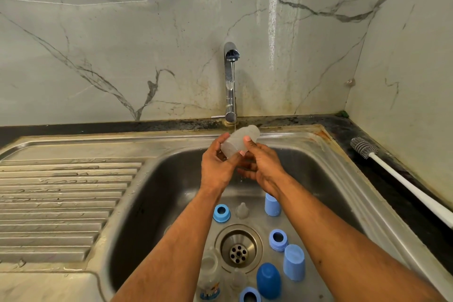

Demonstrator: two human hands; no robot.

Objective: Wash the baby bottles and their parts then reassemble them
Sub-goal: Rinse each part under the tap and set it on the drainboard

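Note:
A clear baby bottle (239, 140) is held tilted under the thin water stream from the tap (231, 81). My left hand (217, 165) grips its lower end and my right hand (259, 167) holds it with thumb and fingers from the right. On the sink floor lie blue collar rings (221, 213) (278, 240) (249, 295), light blue caps (272, 205) (294, 262), a darker blue cap (269, 281), a clear teat (242, 211) and another clear bottle (210, 277) lying near the front.
The steel sink basin (157, 191) has a drain (238, 251) at its middle and a ribbed draining board (61, 203) to the left. A white bottle brush (397, 176) lies on the dark counter at the right, by the marble wall.

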